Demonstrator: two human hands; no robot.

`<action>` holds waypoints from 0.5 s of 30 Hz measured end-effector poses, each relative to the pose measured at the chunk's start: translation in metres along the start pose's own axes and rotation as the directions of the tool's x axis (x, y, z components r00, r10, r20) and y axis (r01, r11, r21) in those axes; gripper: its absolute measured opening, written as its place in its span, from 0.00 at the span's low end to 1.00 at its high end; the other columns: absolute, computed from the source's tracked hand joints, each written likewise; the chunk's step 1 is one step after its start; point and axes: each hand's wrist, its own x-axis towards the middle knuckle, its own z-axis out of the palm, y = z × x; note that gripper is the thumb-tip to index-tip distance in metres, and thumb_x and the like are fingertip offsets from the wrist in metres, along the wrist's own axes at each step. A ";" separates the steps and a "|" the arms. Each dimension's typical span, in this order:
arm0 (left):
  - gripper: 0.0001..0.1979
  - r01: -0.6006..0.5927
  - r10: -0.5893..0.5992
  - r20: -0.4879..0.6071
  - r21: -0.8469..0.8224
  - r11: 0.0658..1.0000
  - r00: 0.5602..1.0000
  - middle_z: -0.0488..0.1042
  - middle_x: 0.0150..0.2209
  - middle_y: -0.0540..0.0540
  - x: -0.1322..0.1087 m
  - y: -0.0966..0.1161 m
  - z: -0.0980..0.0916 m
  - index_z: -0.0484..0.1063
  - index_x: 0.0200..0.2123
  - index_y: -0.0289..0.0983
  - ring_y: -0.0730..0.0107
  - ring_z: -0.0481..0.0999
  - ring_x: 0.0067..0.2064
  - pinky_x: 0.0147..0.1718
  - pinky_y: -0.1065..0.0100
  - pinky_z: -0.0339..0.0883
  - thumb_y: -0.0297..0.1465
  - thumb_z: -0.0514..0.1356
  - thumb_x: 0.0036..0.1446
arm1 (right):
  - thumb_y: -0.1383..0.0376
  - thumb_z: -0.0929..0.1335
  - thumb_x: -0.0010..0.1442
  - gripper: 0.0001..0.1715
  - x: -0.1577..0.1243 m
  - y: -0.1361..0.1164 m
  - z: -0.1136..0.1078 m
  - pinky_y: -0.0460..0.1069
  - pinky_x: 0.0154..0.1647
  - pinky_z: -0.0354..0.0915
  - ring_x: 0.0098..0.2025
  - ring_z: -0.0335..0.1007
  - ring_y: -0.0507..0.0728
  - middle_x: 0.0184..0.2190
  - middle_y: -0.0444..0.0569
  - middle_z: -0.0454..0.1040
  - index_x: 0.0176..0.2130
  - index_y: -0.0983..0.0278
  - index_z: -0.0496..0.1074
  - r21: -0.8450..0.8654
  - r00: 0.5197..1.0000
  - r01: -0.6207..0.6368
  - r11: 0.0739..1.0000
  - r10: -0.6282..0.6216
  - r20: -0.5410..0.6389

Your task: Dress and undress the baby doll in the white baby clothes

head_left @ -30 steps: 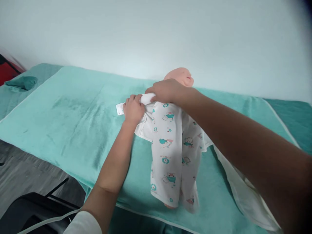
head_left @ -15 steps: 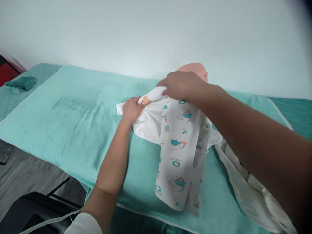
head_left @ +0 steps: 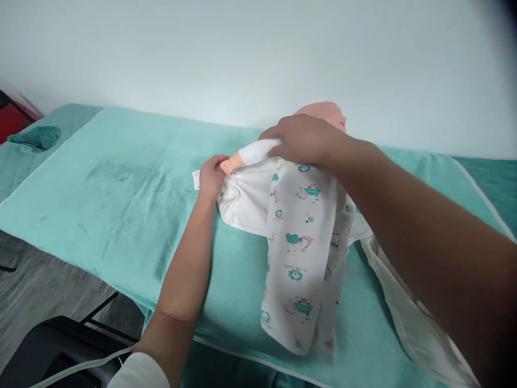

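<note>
A baby doll lies on its back or side, with its head (head_left: 323, 110) by the wall and a printed white baby garment (head_left: 301, 253) draped from its body toward me. Its arm, in a white sleeve (head_left: 258, 151), points left and ends in a bare doll's hand (head_left: 231, 163). My right hand (head_left: 305, 140) grips the upper part of that sleeved arm between thumb and fingers, partly covering the doll's head and chest. At the other end, my left hand (head_left: 212, 175) has its fingers curled round the doll's fingertips. Beneath, the garment's plain white side (head_left: 250, 207) lies spread.
A teal blanket (head_left: 133, 205) covers the table, which stands against a white wall (head_left: 202, 59). White cloth (head_left: 407, 318) lies at the right, partly behind my right forearm. A black object (head_left: 52, 350) with a pale cable (head_left: 84, 366) stands at the lower left.
The doll's hand has come into view beyond the sleeve's end. My left hand has shifted slightly left, from the cuff to the doll's fingertips. My right hand keeps its grip.
</note>
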 end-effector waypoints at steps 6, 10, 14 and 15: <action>0.29 -0.006 0.091 -0.220 0.360 0.933 0.971 0.76 0.61 0.41 -0.007 0.015 -0.004 0.70 0.62 0.41 0.56 0.75 0.62 0.61 0.56 0.71 0.21 0.54 0.57 | 0.61 0.69 0.65 0.17 0.012 -0.039 0.017 0.56 0.45 0.67 0.51 0.77 0.67 0.50 0.53 0.81 0.53 0.57 0.78 -0.144 0.936 0.064 0.987 -0.009 0.353; 0.31 -0.029 0.126 -0.104 0.650 0.759 0.987 0.74 0.64 0.43 -0.015 0.026 0.001 0.72 0.62 0.49 0.50 0.68 0.68 0.69 0.42 0.60 0.20 0.52 0.59 | 0.63 0.69 0.65 0.19 0.022 -0.062 0.032 0.57 0.45 0.68 0.53 0.77 0.71 0.51 0.58 0.81 0.55 0.60 0.77 -0.195 0.923 0.111 0.974 -0.028 0.385; 0.35 -0.078 0.126 -0.017 0.701 0.708 0.992 0.72 0.66 0.45 -0.016 0.027 0.006 0.69 0.65 0.51 0.50 0.66 0.69 0.73 0.34 0.49 0.20 0.51 0.58 | 0.63 0.70 0.65 0.21 0.022 -0.067 0.033 0.58 0.49 0.68 0.54 0.76 0.70 0.56 0.60 0.79 0.56 0.63 0.77 -0.117 0.929 0.091 0.989 -0.042 0.367; 0.34 -0.079 0.123 -0.012 0.703 0.707 0.992 0.72 0.66 0.45 -0.016 0.027 0.007 0.69 0.66 0.51 0.49 0.67 0.69 0.73 0.33 0.49 0.20 0.51 0.59 | 0.62 0.69 0.66 0.22 0.018 -0.064 0.031 0.58 0.51 0.69 0.56 0.76 0.70 0.58 0.59 0.78 0.58 0.63 0.76 -0.051 0.942 0.078 0.996 -0.057 0.330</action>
